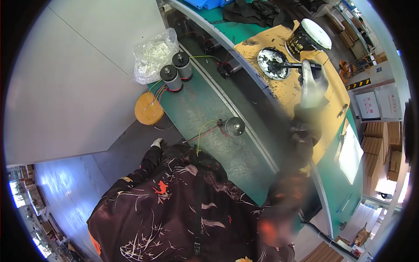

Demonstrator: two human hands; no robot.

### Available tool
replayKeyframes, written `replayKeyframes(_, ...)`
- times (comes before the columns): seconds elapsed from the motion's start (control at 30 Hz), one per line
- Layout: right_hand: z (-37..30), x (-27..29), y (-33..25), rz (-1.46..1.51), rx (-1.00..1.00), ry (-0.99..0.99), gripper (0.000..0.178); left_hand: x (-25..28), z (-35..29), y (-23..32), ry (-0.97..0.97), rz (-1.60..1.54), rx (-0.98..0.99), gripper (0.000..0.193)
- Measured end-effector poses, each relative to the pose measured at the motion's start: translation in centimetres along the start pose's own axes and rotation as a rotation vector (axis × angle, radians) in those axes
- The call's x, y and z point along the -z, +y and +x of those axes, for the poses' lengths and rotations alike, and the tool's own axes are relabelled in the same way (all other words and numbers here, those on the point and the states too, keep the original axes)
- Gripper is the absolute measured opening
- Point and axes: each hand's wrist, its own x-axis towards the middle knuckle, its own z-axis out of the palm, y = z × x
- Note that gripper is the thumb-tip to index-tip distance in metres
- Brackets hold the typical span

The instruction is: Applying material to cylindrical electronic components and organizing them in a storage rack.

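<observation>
Two gloved hands: the right hand (312,84), arm stretched forward, its grip closed on a dark brush (293,65) reaching into the round dish (271,62) on the table (205,109). Left hand (157,142) at the table edge, fingers mostly hidden; grip unclear.

Two black cylindrical motors (176,71) upright on green bench (196,109), red wires trailing. Clear plastic bag (152,54) of white parts just beside them. Round wooden stool (149,108) below. Cardboard boxes (384,144) far right.
</observation>
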Motion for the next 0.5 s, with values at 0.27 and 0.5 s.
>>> replayKeyframes(0.27,1.8,-2.3,1.1,-0.339,0.277,0.045,0.031,5.3,2.5,-1.8,0.154,1.005,-0.181,0.036)
replayKeyframes(0.5,-1.2,-2.4,-0.5,-0.225,0.268,0.127,0.018,6.8,5.4,-2.7,-0.109,1.676,-0.186,0.038)
